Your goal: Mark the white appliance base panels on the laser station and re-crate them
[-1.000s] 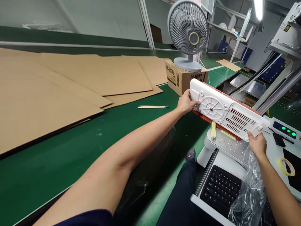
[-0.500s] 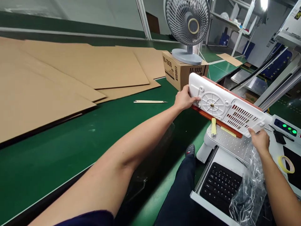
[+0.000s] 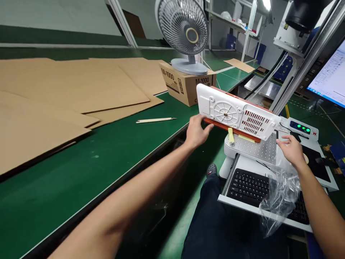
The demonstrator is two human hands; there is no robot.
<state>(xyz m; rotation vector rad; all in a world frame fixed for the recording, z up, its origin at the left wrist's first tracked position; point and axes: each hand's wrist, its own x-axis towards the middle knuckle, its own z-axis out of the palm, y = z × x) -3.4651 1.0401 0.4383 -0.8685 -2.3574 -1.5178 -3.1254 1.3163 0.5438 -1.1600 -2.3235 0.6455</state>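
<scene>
A long white plastic appliance housing [image 3: 237, 114], with a round ribbed pattern, vent slots and an orange-red side behind, stands on its long edge over a perforated metal bed [image 3: 261, 149]. My left hand [image 3: 198, 131] is by its lower left corner, thumb and fingers apart. Off the right end is my right hand [image 3: 292, 147], thumb and forefinger apart, other fingers curled. Clear plastic film [image 3: 281, 192] hangs just below that hand; whether it touches the fingers is unclear. A yellow piece [image 3: 231, 136] sits at the bed's front edge.
A black keyboard [image 3: 249, 185] lies in a pulled-out drawer below the bed. At the left, cardboard sheets [image 3: 107, 86] and a pen-like tool [image 3: 156, 120] lie on the green table [image 3: 113, 151]. A fan [image 3: 188, 34] stands on a carton [image 3: 178, 86]. At the right is a monitor [image 3: 330, 75].
Both hands have come off the housing: the left dropped below its left end, the right drew away from its right end. The view has swung to the right.
</scene>
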